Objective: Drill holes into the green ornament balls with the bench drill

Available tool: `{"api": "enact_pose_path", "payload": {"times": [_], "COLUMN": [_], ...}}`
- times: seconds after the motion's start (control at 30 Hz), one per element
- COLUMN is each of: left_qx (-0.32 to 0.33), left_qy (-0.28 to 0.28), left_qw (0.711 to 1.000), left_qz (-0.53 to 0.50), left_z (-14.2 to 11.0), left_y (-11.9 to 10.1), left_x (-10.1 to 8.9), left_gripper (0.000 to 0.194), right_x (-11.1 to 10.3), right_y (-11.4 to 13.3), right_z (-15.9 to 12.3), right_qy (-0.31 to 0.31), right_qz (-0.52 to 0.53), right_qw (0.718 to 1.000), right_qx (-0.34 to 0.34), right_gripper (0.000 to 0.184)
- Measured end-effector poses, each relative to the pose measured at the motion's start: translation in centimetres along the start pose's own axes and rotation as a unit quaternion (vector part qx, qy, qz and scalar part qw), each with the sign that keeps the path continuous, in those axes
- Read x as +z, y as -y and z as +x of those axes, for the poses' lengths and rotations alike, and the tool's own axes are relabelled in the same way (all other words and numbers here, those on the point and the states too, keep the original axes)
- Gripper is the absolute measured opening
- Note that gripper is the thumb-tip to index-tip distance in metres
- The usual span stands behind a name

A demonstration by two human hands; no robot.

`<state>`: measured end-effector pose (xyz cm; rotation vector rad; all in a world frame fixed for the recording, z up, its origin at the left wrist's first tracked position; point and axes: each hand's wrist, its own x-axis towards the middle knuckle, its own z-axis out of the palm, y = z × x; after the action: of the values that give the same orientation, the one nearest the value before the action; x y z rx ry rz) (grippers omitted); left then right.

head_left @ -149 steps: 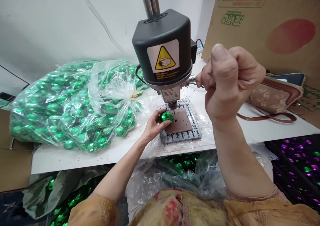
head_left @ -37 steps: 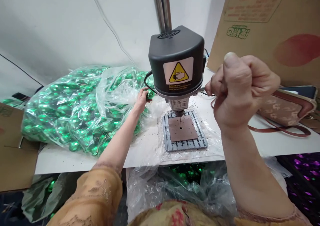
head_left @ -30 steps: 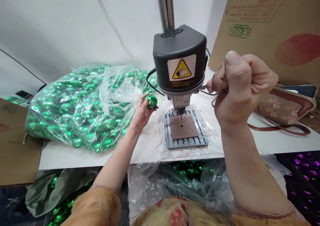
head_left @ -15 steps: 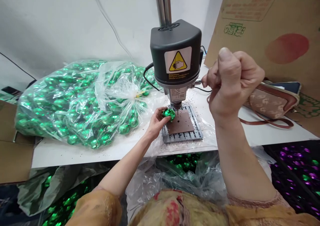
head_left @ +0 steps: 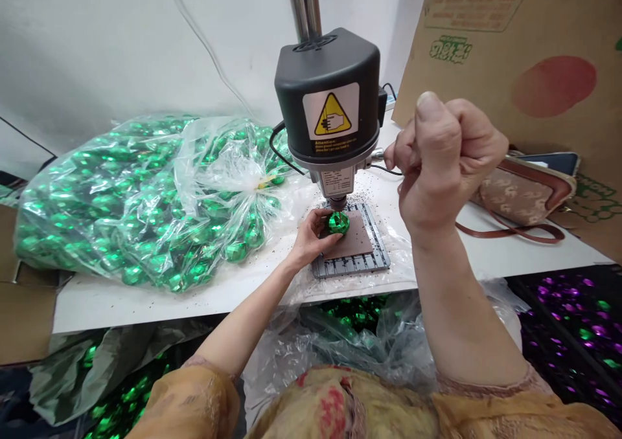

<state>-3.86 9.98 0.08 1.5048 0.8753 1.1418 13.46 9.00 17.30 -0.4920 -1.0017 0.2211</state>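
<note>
A shiny green faceted ball [head_left: 339,223] is pinched between the thumb and fingers of my left hand [head_left: 315,237]. It sits directly under the chuck [head_left: 337,202] of a small black drill press [head_left: 330,96]; the bit is hidden by the ball and chuck. Below it, a brown square board [head_left: 357,239] rests on the grooved metal base [head_left: 374,264]. My right hand [head_left: 440,160] is closed, raised at the press's right side, its fingers around the end of the feed lever [head_left: 378,157]. Most of the lever is hidden behind that hand.
A tied clear bag of green balls [head_left: 136,199] covers the table's left part. At right are a patterned purse [head_left: 519,190] with a strap and a large cardboard box [head_left: 486,70]. Under the table edge, an open plastic bag [head_left: 350,342] holds more green balls. Dark shavings dot the tabletop.
My left hand has moved the green ball slightly right, from beside the bit to beneath the chuck. My right hand stays on the lever. The whole view has shifted a little.
</note>
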Motion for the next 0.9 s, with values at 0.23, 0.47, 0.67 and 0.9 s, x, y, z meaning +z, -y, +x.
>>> {"api": "enact_pose_path", "payload": {"times": [0.23,0.47,0.67,0.9], "left_qx": [0.041,0.016,0.014,0.011], "left_qy": [0.008,-0.016,-0.022,-0.026], "left_qw": [0.997,0.997,0.997,0.998], "left_qz": [0.062,0.078,0.069,0.053], "left_z": [-1.3,-1.6,-1.6,-1.6], "left_y": [0.2,0.0,-0.1,0.1], "left_x": [1.2,1.6,1.7,1.7], "left_gripper": [0.052,0.055,0.055,0.055], "right_x": [0.0,-0.2,-0.4,-1.1], "right_y": [0.0,0.0,0.5,-0.2], "right_z": [0.0,-0.4,-1.3,-2.2], "right_qy": [-0.008,-0.008,-0.007,0.01], "right_qz": [0.028,0.026,-0.012,0.081], "right_qw": [1.0,0.999,1.0,0.995], "right_qx": [-0.007,-0.019,-0.006,-0.051], "right_gripper": [0.05,0.052,0.058,0.048]}}
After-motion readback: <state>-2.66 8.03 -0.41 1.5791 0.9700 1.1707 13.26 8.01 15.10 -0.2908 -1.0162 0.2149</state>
